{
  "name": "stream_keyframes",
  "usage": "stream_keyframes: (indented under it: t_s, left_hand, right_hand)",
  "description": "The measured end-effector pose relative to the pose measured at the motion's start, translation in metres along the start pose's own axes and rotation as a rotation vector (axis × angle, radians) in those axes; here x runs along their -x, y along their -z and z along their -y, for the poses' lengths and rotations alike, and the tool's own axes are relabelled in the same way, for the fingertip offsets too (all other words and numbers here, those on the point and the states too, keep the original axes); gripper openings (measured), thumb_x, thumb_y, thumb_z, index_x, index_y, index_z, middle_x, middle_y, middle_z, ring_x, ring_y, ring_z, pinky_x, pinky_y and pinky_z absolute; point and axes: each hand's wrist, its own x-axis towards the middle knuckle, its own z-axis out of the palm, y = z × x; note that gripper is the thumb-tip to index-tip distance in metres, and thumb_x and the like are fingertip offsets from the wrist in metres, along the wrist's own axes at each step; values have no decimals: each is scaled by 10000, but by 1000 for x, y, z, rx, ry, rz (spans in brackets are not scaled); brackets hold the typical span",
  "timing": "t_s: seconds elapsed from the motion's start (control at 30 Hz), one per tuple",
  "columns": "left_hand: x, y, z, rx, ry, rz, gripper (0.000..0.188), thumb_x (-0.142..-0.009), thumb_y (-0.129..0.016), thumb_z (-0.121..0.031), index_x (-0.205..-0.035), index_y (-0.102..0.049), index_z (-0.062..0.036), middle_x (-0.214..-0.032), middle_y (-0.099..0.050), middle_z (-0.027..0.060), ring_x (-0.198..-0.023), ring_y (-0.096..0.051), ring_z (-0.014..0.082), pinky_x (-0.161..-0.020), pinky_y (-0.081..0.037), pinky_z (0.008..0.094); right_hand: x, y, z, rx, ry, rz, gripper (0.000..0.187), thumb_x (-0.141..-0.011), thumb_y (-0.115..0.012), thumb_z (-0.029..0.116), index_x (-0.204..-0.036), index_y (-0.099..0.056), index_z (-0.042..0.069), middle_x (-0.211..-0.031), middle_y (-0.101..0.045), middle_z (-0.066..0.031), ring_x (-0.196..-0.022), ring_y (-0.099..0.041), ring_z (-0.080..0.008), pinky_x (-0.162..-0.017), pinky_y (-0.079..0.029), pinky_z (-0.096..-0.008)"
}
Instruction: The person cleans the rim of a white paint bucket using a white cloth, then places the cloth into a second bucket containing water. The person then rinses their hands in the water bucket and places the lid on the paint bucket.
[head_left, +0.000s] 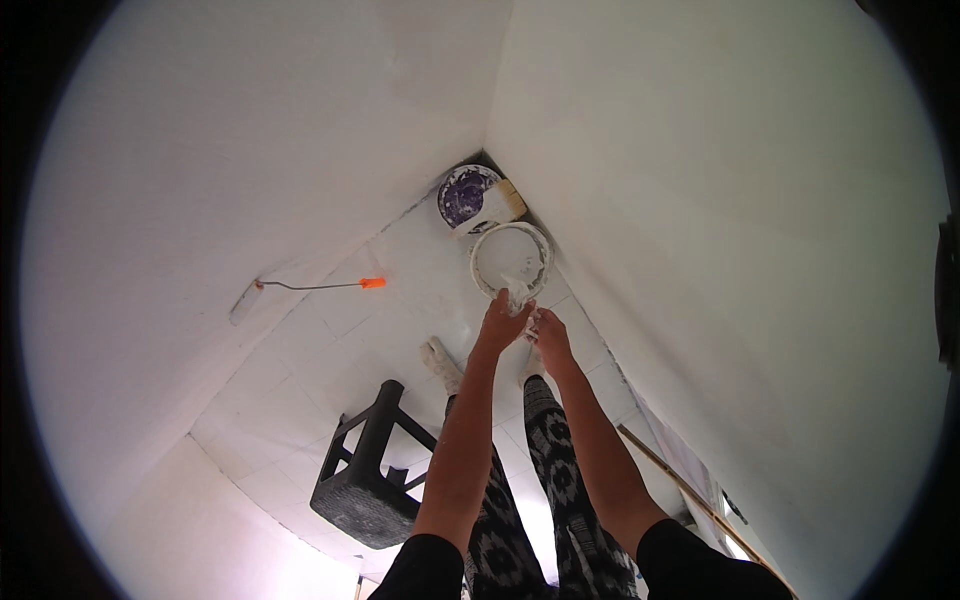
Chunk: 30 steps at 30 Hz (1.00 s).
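Both my hands are together at the near rim of a round white bucket (548, 252) on the floor. My left hand (503, 322) is closed on a white, wet-looking crumpled piece (516, 290) that overlaps the rim; cloth or plastic, I cannot make out which. Just right of it, my right hand (550, 338) has its fingers bent round more of the whitish stuff, and what exactly they grip is too small to tell. Pale contents or a pale bottom show inside the bucket, with a few darker specks.
A purple-and-white smeared bucket (460, 198) stands in the wall corner, with a wide paintbrush (510, 200) across it. An orange-handled paint roller (373, 283) leans at the left wall. A tipped black stool (365, 500) lies left of my legs; a wooden stick (680, 482) is at right.
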Motion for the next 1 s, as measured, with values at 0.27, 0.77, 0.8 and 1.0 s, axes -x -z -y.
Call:
stream_keyframes:
  t_s: [0.27, 0.77, 0.8, 1.0]
  left_hand:
    - [4, 18, 9, -174, -197, -5, 590, -824, -679, -273, -1281, -428, 2, -1205, -486, 250, -1138, -505, 382, -914, -444, 441]
    - [5, 19, 10, -218, -195, -24, 557, -771, -700, -205, -1271, -471, -120, -1123, -495, 180, -1066, -513, 398, -849, -478, 500]
    - [5, 17, 9, -203, -191, -27, 561, -769, -703, -202, -1271, -469, -120, -1120, -497, 181, -1065, -513, 397, -851, -476, 500]
    - [6, 17, 23, -186, -263, -85, 570, -756, -722, -184, -1258, -466, -97, -1113, -525, 191, -1064, -520, 380, -875, -464, 474]
  right_hand:
    - [-1, -4, 16, 398, 274, -130, 409, -921, -551, 342, -1126, -592, -10, -1043, -647, -176, -928, -644, -271, -795, -498, -363]
    - [-18, -13, 11, 600, 605, -298, 214, -835, -662, 148, -967, -616, -14, -961, -619, -173, -883, -640, -302, -747, -514, -365]
    - [-19, -12, 8, 576, 607, -304, 215, -840, -658, 144, -977, -611, -16, -970, -616, -174, -882, -642, -300, -738, -517, -362]
    - [-19, -15, -4, 431, 473, -242, 250, -877, -610, 134, -1060, -565, -30, -994, -607, -186, -878, -652, -304, -731, -525, -357]
